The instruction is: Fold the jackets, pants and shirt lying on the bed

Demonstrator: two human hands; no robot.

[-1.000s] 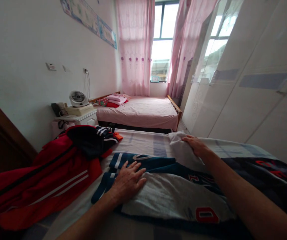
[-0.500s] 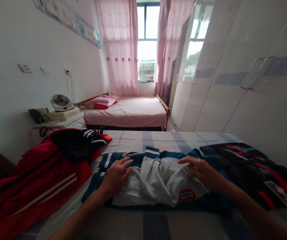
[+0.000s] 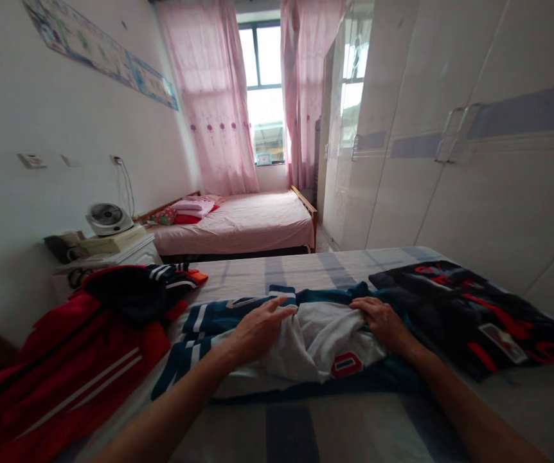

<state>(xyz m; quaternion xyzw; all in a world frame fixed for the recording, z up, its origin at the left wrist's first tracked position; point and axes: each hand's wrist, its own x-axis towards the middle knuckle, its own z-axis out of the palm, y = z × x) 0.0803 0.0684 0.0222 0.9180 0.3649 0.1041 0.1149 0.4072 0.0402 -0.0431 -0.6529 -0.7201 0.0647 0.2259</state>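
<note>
A grey and teal jacket (image 3: 313, 350) with white-striped cuffs and a red-outlined letter lies partly folded on the bed in front of me. My left hand (image 3: 258, 329) is open over its left middle part, fingers stretched out near a striped cuff (image 3: 281, 294). On the jacket's right side, my right hand (image 3: 384, 321) rests with its fingers bent slightly over the grey cloth near the far edge; its fingertips touch the fabric. The sleeve with white bands (image 3: 195, 315) extends to the left. What lies beneath the grey folds is hidden.
Red and navy clothing (image 3: 89, 347) is heaped at the left. A dark garment with red lettering (image 3: 474, 315) lies flat at the right. The striped bed sheet (image 3: 238, 276) is under everything. Farther off are a fan (image 3: 109, 218), a pink bed (image 3: 248, 225) and a white wardrobe (image 3: 416, 193).
My left hand has moved rightward across the jacket, toward the striped cuff. My right hand stays on the jacket's right part, its fingers lower on the cloth. The camera view has turned slightly right.
</note>
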